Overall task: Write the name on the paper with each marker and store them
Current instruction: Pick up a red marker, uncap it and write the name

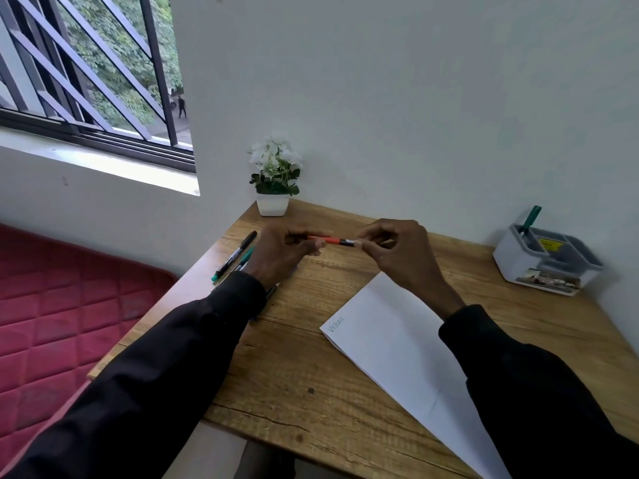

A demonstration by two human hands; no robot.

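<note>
Both hands hold an orange-red marker [331, 240] level above the wooden desk. My left hand [287, 250] grips its left end and my right hand [394, 252] pinches its dark right end. White paper [397, 344] lies on the desk below my right arm, with one name written in green near its left corner. Other markers [235, 254], black and teal, lie on the desk left of my left hand, partly hidden by my wrist. A grey organiser box [543, 267] at the far right holds one green marker [530, 217] upright.
A small white pot of white flowers [274, 188] stands at the desk's back left corner against the wall. A red quilted mattress [69, 305] lies left of the desk below a barred window. The desk's front edge [311, 440] is near my body.
</note>
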